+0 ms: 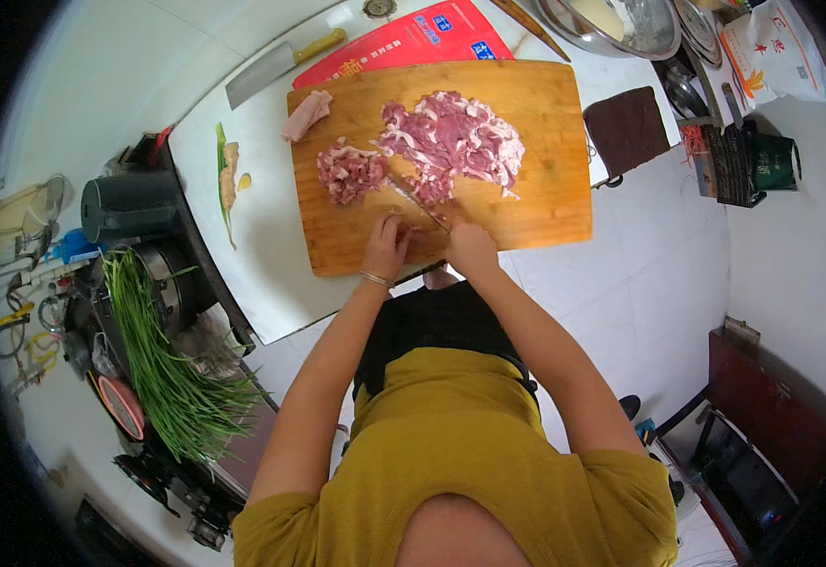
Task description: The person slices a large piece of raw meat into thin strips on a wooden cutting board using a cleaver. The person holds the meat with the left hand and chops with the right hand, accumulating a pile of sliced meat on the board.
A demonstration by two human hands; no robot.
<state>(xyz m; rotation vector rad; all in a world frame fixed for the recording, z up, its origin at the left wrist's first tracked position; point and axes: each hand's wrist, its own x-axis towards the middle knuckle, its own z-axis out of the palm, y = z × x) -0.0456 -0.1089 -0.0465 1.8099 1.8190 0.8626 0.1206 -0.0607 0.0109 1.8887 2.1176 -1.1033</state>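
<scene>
On the wooden cutting board (pixel 540 208), my right hand (pixel 472 249) is closed around the handle of a kitchen knife (pixel 419 201). Its blade points to the far left, between a pile of diced meat (pixel 349 173) and a small cut heap (pixel 432 184). Beside the knife, at the board's near edge, my left hand (pixel 389 248) rests with its fingers bent and drawn together. What lies under those fingers is mostly hidden. Beyond the knife spreads a large pile of sliced raw meat (pixel 455 137). A pale pink slab of meat or skin (pixel 308 115) lies at the board's far left corner.
A cleaver (pixel 276 71) and a red paper sheet (pixel 403 42) lie behind the board. Ginger (pixel 230 175) and a green onion (pixel 221 156) are on the table's left. Green chives (pixel 167 369) stand beyond the left edge; a metal bowl (pixel 654 33) sits far right, near a brown cloth (pixel 627 132).
</scene>
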